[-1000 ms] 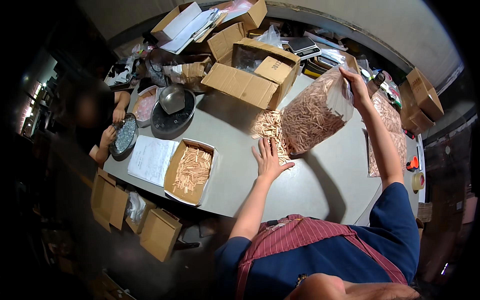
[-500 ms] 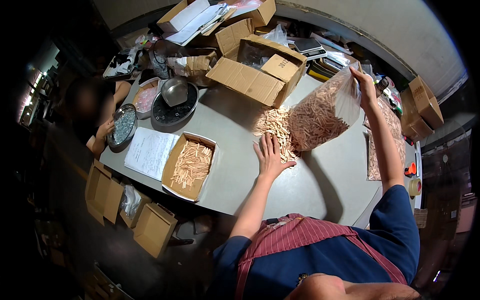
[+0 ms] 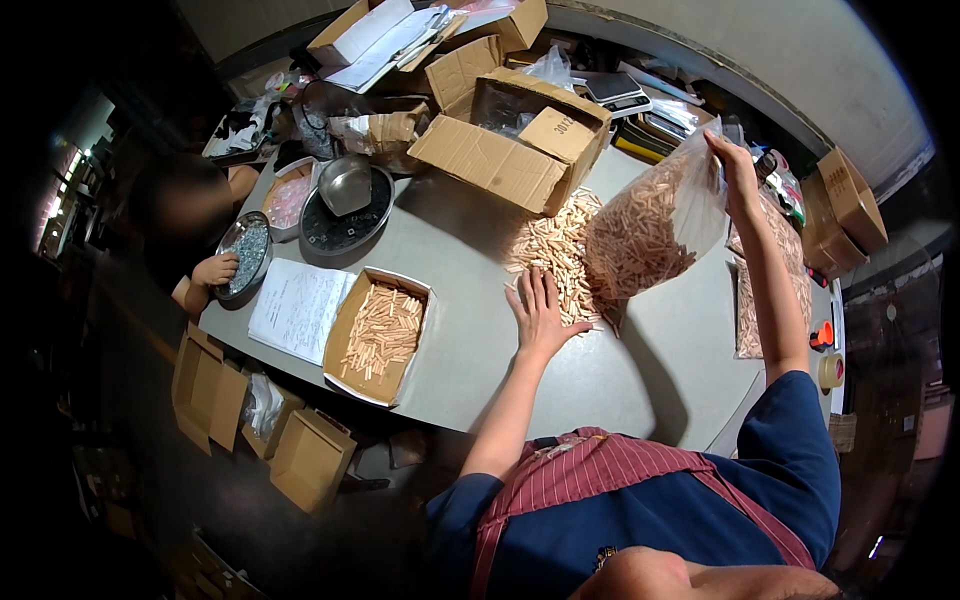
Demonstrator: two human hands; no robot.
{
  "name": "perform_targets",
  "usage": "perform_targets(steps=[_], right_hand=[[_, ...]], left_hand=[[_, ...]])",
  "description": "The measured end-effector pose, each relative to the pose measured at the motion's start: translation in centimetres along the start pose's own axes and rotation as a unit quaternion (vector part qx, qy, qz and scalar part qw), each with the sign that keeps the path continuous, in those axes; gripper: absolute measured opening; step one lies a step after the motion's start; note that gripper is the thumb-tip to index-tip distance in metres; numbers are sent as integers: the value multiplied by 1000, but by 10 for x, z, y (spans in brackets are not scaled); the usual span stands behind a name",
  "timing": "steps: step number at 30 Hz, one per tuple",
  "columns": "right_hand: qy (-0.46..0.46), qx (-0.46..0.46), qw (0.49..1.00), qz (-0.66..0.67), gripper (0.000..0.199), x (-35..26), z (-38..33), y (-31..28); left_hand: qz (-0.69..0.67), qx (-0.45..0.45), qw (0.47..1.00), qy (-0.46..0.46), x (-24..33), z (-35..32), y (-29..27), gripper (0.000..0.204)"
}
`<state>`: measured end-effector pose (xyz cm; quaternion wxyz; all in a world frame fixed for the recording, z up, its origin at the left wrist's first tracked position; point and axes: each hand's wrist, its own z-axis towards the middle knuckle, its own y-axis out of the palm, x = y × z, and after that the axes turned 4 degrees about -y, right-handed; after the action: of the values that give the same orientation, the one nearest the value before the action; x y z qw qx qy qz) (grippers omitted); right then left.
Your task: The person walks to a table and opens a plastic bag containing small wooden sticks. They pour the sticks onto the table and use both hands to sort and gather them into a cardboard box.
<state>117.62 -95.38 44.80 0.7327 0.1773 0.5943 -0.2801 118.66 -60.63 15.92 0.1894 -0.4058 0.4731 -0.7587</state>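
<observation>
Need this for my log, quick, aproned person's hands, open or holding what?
Left hand: spread open at the edge of the loose tan pegs.
Right hand: closed, holding the clear bag by its upper end.

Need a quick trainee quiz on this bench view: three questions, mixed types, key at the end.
1. Multiple choice: what does the right hand grip?
A) a digital scale
B) a clear plastic bag of tan dowel-like pegs
C) a roll of tape
2. True or false: the left hand is closed in a fist.
3. Fill in: in the picture, the handwritten sheet lies to the ____ of the cardboard tray that holds pegs.

Key:
1. B; the hand has it by its upper edge.
2. False; it is spread, at the near edge of the loose peg pile.
3. Left.
</observation>
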Motion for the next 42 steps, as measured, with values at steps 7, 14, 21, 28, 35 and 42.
perform_targets(steps=[7, 14, 21, 28, 35, 42], right_hand=[[-23, -4, 1000, -7, 34, -6, 4, -5], [-35, -11, 999, -27, 32, 0, 11, -16], [-48, 24, 999, 5, 31, -5, 8, -20], [-47, 25, 998, -13, 32, -20, 6, -26], [-62, -6, 996, -71, 40, -3, -18, -4], [-7, -85, 996, 15, 43, -5, -81, 73]], left_hand=[[4, 19, 1000, 5, -2, 0, 3, 144], [9, 10, 1000, 5, 0, 0, -1, 141], [21, 6, 1000, -1, 0, 0, 2, 139], [15, 23, 1000, 7, -2, -1, 7, 139], [5, 9, 1000, 12, 6, -1, 1, 138], [-10, 2, 999, 33, 3, -4, -7, 132]])
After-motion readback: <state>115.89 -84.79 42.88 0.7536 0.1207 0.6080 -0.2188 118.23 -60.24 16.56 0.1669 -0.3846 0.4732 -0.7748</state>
